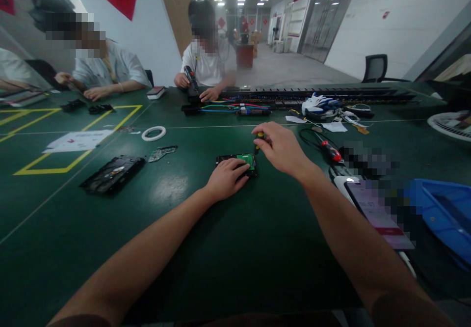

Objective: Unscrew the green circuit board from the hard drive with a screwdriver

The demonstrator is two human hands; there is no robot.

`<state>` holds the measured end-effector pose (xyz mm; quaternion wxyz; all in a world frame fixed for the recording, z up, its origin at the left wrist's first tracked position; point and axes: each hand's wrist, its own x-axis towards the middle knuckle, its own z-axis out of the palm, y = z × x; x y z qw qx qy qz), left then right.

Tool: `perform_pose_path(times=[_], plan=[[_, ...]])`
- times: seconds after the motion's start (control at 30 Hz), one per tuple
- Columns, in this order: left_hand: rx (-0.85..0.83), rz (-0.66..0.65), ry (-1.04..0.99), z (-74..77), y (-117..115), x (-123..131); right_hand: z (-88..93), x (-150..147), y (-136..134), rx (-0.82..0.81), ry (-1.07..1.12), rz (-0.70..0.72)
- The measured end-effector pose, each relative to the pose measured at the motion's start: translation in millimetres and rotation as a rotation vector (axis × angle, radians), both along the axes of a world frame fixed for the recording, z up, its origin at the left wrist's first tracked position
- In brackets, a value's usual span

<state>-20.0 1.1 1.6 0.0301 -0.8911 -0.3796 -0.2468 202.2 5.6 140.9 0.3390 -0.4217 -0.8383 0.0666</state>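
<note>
A small black hard drive [251, 160] with a green circuit board lies on the green table in front of me. My left hand [227, 176] rests over its near left part, fingers across the board and thumb along the near side, holding it down. Pinched in my right hand [281, 145] is a short screwdriver [259, 140] with a yellow and black handle. It stands roughly upright at the drive's far right corner; its tip is too small to make out. To the left lie a black casing [113, 174] and a loose circuit board [162, 153].
A roll of white tape [153, 133] and paper sheets [79, 141] lie left. Right are a red-black screwdriver [331, 151], gloves [319, 105], a phone [379, 211] and a blue bin [445, 214]. Across the table, a person holds a power screwdriver [191, 79]; another sits far left.
</note>
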Motion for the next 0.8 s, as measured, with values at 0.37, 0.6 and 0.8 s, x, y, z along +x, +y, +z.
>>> perform_pose_path(times=[0.37,0.6,0.8], plan=[[0.007,0.001,-0.008,-1.4,1.7,0.2,-5.6,-4.0,0.6,-0.001,0.005,0.029],[-0.003,-0.007,-0.012,1.2,0.0,0.6,-6.0,-5.3,-0.9,-0.041,0.024,0.071],[0.000,-0.011,-0.019,0.4,1.0,0.6,-6.6,-3.9,-1.3,-0.020,0.016,0.064]])
